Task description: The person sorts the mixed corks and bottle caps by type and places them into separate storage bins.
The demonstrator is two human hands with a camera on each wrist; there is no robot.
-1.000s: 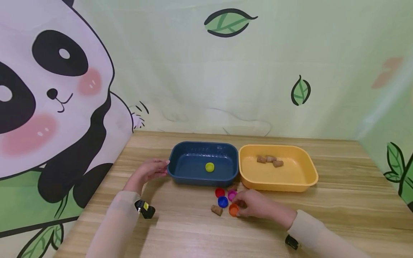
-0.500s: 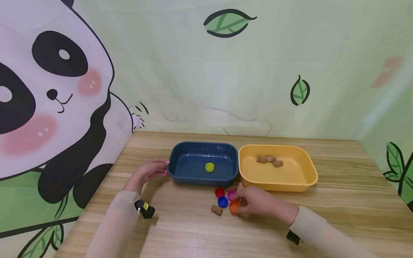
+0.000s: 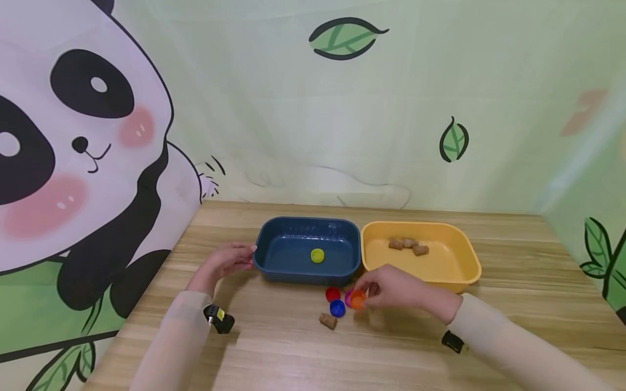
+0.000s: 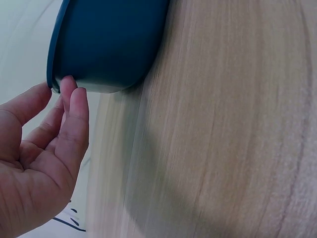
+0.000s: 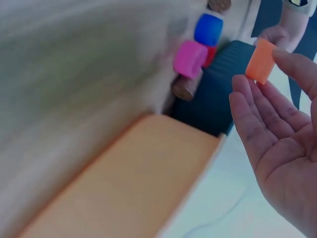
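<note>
My right hand (image 3: 393,290) pinches an orange bottle cap (image 3: 357,300) between thumb and fingertips, raised off the wooden table; the right wrist view shows the ridged side of this cap (image 5: 260,61). In the head view it partly overlaps a pink cap (image 3: 348,298). A red cap (image 3: 333,294), a blue cap (image 3: 337,308) and a cork (image 3: 328,321) lie nearby. Another cork (image 5: 186,87) sits beside the pink cap. My left hand (image 3: 227,260) touches the left end of the dark blue bin (image 3: 307,277), its fingertips at the rim, fingers loosely extended.
The blue bin holds a yellow-green cap (image 3: 317,256). Right beside it stands a yellow bin (image 3: 447,260) with several corks (image 3: 408,243) inside. A panda-printed cloth backdrop (image 3: 274,136) rises behind the wooden table (image 3: 518,260).
My right hand has lifted the orange cap and moved it up toward the bins. The left hand stays at the blue bin's rim.
</note>
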